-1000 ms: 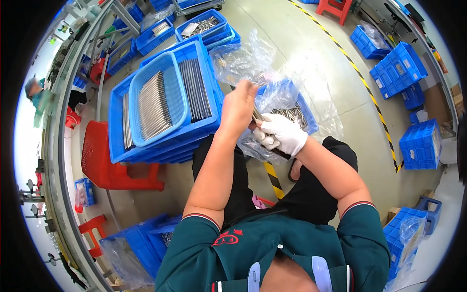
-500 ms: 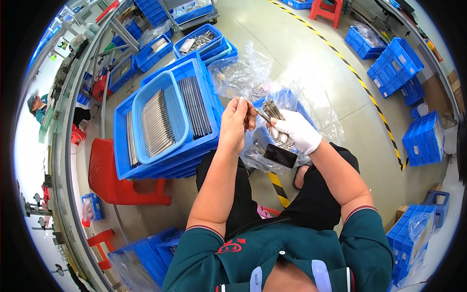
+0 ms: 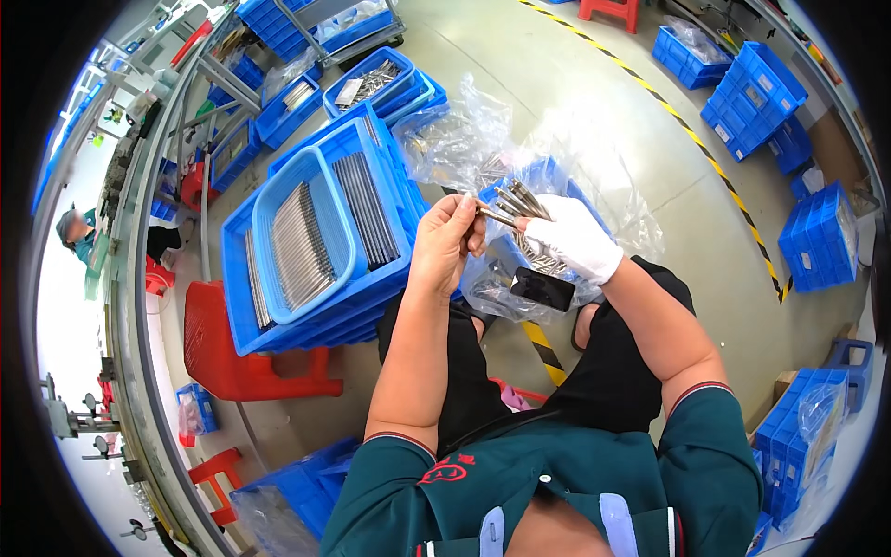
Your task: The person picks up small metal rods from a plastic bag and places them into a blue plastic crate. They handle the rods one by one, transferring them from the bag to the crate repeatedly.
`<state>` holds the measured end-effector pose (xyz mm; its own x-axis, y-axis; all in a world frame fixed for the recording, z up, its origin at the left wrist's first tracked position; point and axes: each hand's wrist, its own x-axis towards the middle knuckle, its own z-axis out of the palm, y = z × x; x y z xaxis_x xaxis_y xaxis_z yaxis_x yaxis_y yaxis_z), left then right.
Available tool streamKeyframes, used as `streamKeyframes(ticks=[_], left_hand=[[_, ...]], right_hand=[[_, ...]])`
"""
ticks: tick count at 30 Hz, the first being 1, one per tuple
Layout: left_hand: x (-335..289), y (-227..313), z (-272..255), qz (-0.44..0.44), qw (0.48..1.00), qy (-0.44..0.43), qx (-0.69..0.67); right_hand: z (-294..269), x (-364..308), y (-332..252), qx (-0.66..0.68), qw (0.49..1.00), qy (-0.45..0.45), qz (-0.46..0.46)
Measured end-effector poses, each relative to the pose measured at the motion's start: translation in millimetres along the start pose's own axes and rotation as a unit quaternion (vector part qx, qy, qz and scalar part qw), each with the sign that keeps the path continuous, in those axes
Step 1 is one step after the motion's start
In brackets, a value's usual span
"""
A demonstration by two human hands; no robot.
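My left hand (image 3: 447, 239) is bare, with thumb and fingertips closed on the end of a slim metal rod (image 3: 497, 217). The other end of that rod runs to my right hand (image 3: 577, 243), which wears a white glove. Several more metal rods (image 3: 522, 199) fan out from the gloved fingers, closed around them. Below both hands stands a blue crate (image 3: 585, 206) lined with clear plastic, holding loose metal rods. A dark phone (image 3: 542, 290) lies at its near edge. To the left, a light-blue basket (image 3: 350, 251) of neatly lined-up rods rests on a larger blue crate (image 3: 243, 334).
A red stool (image 3: 209, 343) stands beside the stacked crates. Clear plastic sheeting (image 3: 455, 139) spreads on the floor ahead. Blue crates (image 3: 752, 107) are piled at the right, past a yellow-black floor stripe (image 3: 691, 153). A person (image 3: 79, 232) is at the far left.
The whole view has shifted slightly. The rods in my right hand have spread apart more, and both hands stay close together around the single rod.
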<state>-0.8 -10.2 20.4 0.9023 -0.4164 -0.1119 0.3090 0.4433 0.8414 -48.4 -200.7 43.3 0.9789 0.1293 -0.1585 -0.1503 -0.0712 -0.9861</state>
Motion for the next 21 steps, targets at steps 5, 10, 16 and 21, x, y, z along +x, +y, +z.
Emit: streamKeyframes(ticks=[5,10,16,21], left_hand=[[0.0,-0.3,-0.5,0.002,0.997,0.004,0.071],[-1.1,3.3,-0.7,-0.011,0.996,-0.021,0.081],[-2.6,-1.3,-2.5,-0.051,0.998,-0.034,-0.022],[-2.7,-2.2,3.3,-0.011,0.994,0.019,0.106]], right_hand=[[-5.0,1.5,4.2,-0.085,0.996,-0.008,-0.023],[-9.1,1.3,7.1,-0.18,0.978,0.017,-0.107],[-3.9,-4.2,1.0,-0.159,0.981,0.018,-0.111],[-8.2,1.8,11.8,-0.139,0.986,0.015,-0.092]])
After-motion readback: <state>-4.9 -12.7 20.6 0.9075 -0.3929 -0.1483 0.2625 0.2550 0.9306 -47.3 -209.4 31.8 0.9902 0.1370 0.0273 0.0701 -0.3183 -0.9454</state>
